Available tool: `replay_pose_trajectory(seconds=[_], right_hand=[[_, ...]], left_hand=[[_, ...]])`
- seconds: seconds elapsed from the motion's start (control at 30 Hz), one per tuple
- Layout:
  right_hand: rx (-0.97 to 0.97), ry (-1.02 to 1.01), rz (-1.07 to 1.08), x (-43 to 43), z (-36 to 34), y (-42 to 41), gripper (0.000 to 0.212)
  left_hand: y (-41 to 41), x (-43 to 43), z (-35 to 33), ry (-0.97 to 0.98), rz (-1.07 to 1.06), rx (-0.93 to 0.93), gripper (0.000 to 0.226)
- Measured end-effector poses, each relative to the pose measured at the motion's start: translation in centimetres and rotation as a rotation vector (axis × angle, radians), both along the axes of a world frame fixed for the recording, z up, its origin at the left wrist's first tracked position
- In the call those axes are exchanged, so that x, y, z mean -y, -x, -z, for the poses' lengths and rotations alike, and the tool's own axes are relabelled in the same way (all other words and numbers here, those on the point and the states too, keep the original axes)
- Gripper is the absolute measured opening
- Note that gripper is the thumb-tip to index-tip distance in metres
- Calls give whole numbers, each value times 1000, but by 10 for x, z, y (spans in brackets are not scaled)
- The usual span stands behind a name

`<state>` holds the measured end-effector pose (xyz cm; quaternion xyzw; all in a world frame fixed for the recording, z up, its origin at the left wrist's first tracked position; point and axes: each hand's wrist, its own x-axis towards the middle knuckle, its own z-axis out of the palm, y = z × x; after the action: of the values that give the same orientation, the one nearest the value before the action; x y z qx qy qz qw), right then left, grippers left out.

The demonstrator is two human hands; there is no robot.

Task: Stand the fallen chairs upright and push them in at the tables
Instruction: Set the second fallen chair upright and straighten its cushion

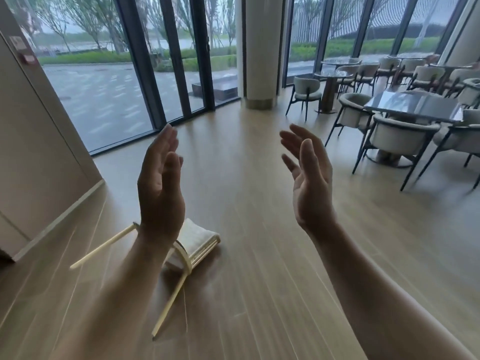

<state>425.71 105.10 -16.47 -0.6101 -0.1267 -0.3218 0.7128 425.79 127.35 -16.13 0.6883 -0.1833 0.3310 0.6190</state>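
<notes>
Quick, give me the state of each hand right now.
Left hand: open, fingers straight, holding nothing, raised above the fallen chair.
Right hand: open, palm facing inward, holding nothing.

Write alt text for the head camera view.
Two bare open hands, left hand and right hand, are raised palms facing above a pale wooden chair lying tipped over on the wood-plank floor. Upright cream armchairs surround a grey table at right.
</notes>
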Motion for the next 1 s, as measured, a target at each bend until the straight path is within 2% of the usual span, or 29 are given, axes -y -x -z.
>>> replay_pose_trajectory(seconds=[0.1, 0.2, 0.27, 0.33, 0.4, 0.53, 0.6, 0.73, 1.0], right_hand=[[10, -20, 24, 33, -3, -78, 48], [22, -44, 34, 72, 0, -161, 55], [35, -43, 27, 96, 6, -216, 49], [41, -41, -2, 126, 15, -282, 37], [39, -40, -28, 149, 23, -338, 34], [8, -24, -106, 192, 20, -461, 38], [-7, -17, -142, 205, 14, -519, 39], [-18, 14, -240, 212, 9, -626, 42], [9, 85, -452, 147, 21, -824, 36]], left_hand=[[-88, 34, -11, -18, 35, -1, 67], [-172, 73, -8, -39, 40, 26, 77], [-225, 97, 2, -46, 34, 20, 72], [-288, 127, 17, -42, -2, 19, 55], [-337, 150, 26, -50, -31, 24, 49], [-438, 193, 26, -27, -105, 25, 67], [-484, 205, 21, 4, -125, 18, 69], [-567, 214, 22, 21, -227, 12, 61], [-724, 169, 51, 71, -429, 22, 73]])
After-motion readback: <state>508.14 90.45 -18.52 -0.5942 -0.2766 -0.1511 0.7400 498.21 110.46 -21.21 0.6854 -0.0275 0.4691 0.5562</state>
